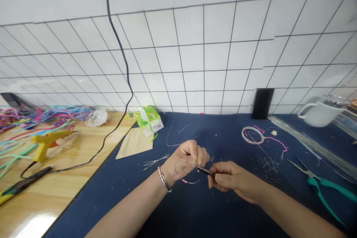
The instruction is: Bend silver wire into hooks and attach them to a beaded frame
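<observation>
My L hand has its grip closed on thin wire, w/ a few pink beads showing low on it, over the blue-covered bench. R hand grip is clamped on a small dark tool; rear end's hidden in that hand, tip's too small to read next to L hand. Green-handled pliers, near R, run out of view; far-R mug looks blurry.
</observation>
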